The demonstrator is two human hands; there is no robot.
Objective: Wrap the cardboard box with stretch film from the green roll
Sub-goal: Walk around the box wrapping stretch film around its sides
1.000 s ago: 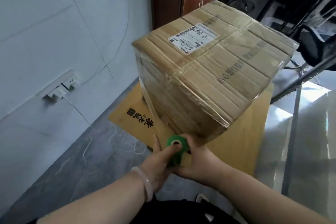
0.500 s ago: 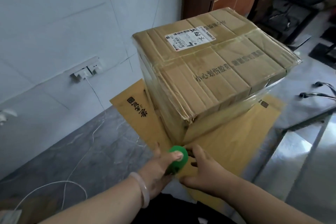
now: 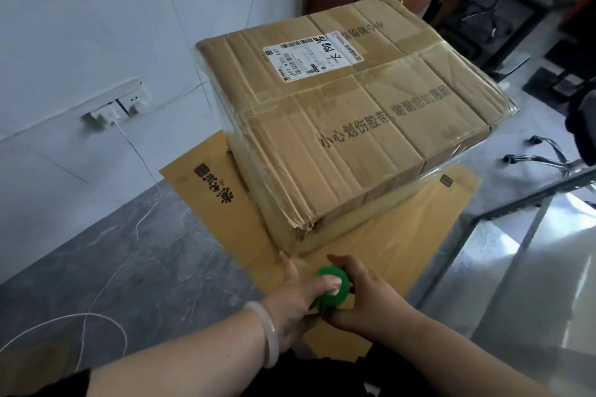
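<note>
Roll (image 3: 333, 288), green, sits low in view between both hands, just short of the box's near bottom corner. It's tilted, open end up toward the camera. Left hand (image 3: 296, 296) grips it, thumb across the end, and its fingertips reach the corner, so it is the nearer hand. Right hand (image 3: 364, 303) curls round it from the right. Can't see a film strand running from roll to box.

Box (image 3: 354, 126) lies straight ahead, slightly right, near corner pointing at the hands. Its long side seems to run away to the right, so the next pass likely goes round that corner. It rests on a flat sheet (image 3: 403, 235) of cardboard on the floor (image 3: 145, 267).

Box looks creased and dented at the near corner, with printed text and a label (image 3: 311, 56) on top. Film (image 3: 225, 126) shows as gloss on the left face and right edge. Partly wrapped, I'd judge.
</note>
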